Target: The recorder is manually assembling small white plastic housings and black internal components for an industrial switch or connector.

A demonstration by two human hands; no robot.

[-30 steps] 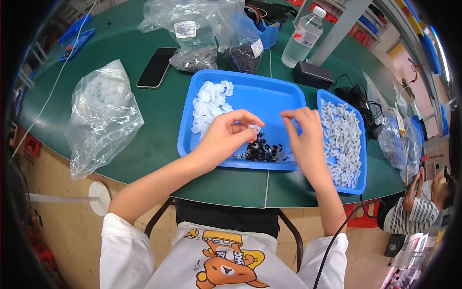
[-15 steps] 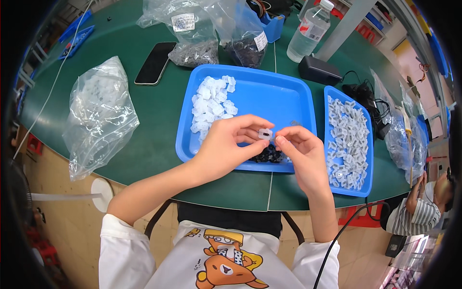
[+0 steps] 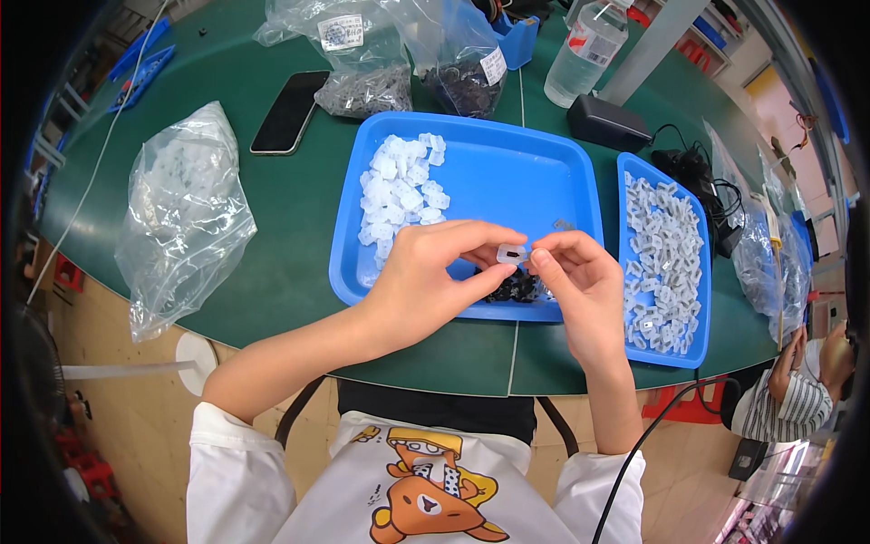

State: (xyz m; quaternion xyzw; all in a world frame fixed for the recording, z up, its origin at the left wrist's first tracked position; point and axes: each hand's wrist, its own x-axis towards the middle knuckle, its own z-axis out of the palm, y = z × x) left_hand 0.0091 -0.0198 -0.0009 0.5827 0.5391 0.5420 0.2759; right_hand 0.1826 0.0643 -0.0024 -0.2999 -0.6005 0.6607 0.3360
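Both hands meet over the near edge of the big blue tray (image 3: 507,172), pinching 1 small clear plastic piece (image 3: 512,255) between them. The left hand (image 3: 435,281) curls around from the left, its thumb and fingertips closed on the piece's left side; the right hand (image 3: 580,276) grips the other side with thumb and forefinger, the remaining fingers folded in. The piece is held in the air just above a little heap of small black parts (image 3: 512,288) lying at the tray's near rim, partly hidden by the hands. A pile of clear plastic pieces (image 3: 403,190) sits in the tray's left half, well apart from the hands. Just to the right stands a narrower blue tray (image 3: 696,349) filled with more whitish pieces. On the green table (image 3: 299,227), a bulging clear bag (image 3: 186,213) of plastic parts lies to the left, and a dark phone (image 3: 288,111) rests beyond the big tray. 2 more clear bags (image 3: 399,54) with dark contents lie at the far side, near a water bottle (image 3: 587,41) and a black box (image 3: 609,122).
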